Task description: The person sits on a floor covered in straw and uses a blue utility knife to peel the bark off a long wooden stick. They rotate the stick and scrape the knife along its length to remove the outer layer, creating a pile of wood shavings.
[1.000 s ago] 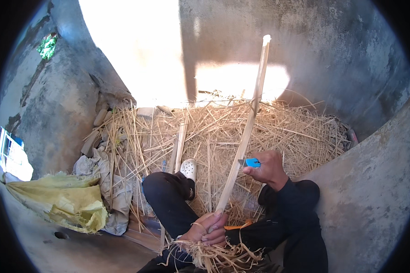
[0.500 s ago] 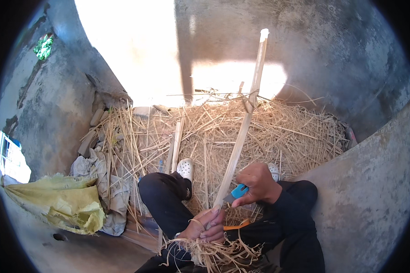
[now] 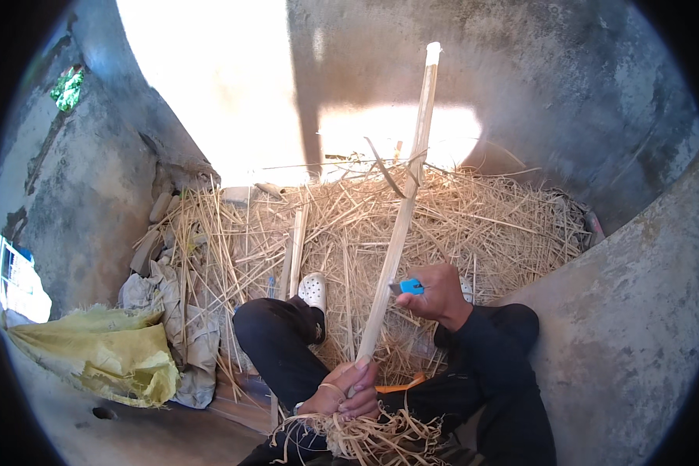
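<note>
A long pale wooden stick (image 3: 396, 248), perhaps split bamboo, slants up and away from my lap, its far tip whitish. Around its lower end my left hand (image 3: 343, 388) is closed, with a thin band at the wrist. My right hand (image 3: 439, 293) grips a blue utility knife (image 3: 409, 286), whose blade lies at the stick's right edge about a third of the way up. Higher up, a thin peeled strip (image 3: 386, 172) curls off the stick. Under my left hand, a tangle of curly shavings (image 3: 373, 436) lies over my lap.
Dry straw and thin strips (image 3: 489, 225) cover the floor ahead. A pale clog (image 3: 313, 291) is on my foot, near upright slats (image 3: 295, 248). At left lie a torn yellow sack (image 3: 101, 353) and grey cloth (image 3: 198, 342). Concrete walls (image 3: 551, 93) close in around me.
My right hand and the knife have moved up along the stick, away from my left hand. A peeled strip now sticks out higher up. The stick's far end has shifted slightly left.
</note>
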Demonstrator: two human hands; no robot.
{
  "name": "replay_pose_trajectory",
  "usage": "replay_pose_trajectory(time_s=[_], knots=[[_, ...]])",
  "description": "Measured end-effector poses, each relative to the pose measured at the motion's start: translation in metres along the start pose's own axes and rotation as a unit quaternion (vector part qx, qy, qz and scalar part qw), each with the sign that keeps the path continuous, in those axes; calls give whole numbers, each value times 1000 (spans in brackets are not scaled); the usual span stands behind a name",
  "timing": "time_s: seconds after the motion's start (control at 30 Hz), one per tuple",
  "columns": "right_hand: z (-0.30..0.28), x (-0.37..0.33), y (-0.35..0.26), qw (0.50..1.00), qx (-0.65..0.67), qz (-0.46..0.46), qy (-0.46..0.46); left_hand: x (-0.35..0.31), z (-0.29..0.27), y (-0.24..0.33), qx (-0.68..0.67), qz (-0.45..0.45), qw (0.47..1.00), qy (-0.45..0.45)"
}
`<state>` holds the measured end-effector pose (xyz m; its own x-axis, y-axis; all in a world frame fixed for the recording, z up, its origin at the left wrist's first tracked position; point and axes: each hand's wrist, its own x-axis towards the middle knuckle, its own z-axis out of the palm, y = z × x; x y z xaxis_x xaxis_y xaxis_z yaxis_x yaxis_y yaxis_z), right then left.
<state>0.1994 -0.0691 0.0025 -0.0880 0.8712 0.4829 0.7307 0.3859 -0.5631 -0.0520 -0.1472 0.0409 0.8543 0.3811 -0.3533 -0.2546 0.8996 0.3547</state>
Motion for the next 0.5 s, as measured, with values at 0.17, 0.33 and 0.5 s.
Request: replay_pose_trajectory(time_s=[0.17,0.33,0.5], knots=[[0,11,12,997,-53,-34,36,-6,4,-8,-5,3,1000,21],[-5,11,20,996,-69,-21,54,-6,0,-6,35,-9,999,-5],[-13,25,54,988,-98,72,97,-12,3,-18,37,-31,999,-8]])
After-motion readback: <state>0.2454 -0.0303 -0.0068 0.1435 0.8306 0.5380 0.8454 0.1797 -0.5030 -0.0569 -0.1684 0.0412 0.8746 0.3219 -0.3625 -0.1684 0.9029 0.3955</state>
